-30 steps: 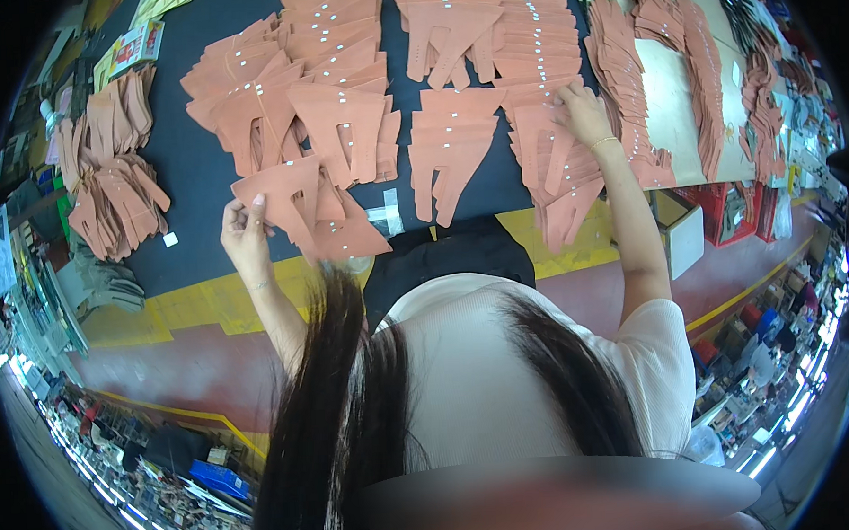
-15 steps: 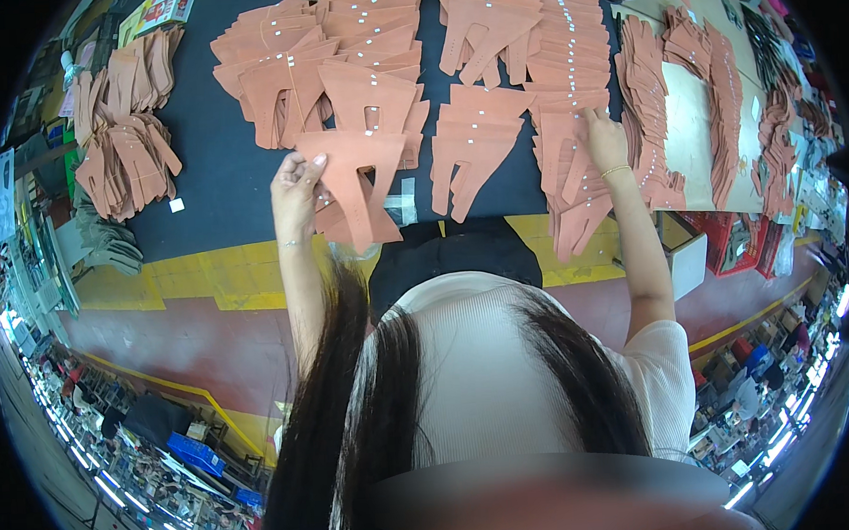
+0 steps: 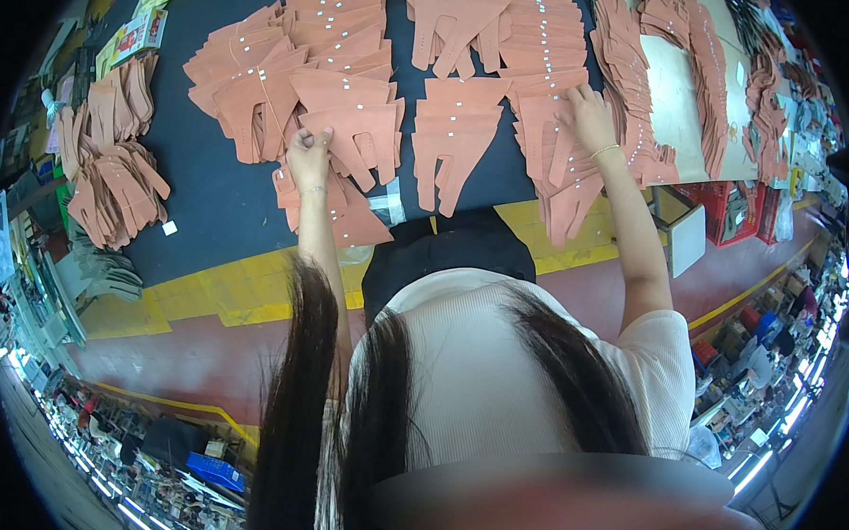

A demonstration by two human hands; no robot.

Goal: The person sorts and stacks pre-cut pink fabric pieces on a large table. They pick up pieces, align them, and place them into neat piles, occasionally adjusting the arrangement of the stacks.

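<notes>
From the head camera, looking down over the person's hair and pale shirt, both arms reach forward onto the dark bench [image 3: 214, 208], which is covered with many flat reddish-brown cut pieces, probably leather. The left hand [image 3: 308, 156] is closed around the near edge of one forked piece [image 3: 362, 140], a wide flat shape with two legs; its fingers curl over the edge, so it seems to pinch this piece, though how firm the hold is I cannot tell. This forked piece lies just beyond and a little to the right of the left hand, with its long axis running away from the person and its legs pointing back toward the body. The right hand [image 3: 589, 116] lies mostly flat and open, fingers spread, pressing on a fanned stack of pieces [image 3: 563, 178] whose near ends hang over the yellow edge strip [image 3: 246, 292] of the bench. Between both hands lies another small pile [image 3: 452, 145], touched by neither. The left hand is clearly the nearer one to the forked piece; the right hand is well apart from it. A loose heap of strips [image 3: 108, 175] lies far to the left.
</notes>
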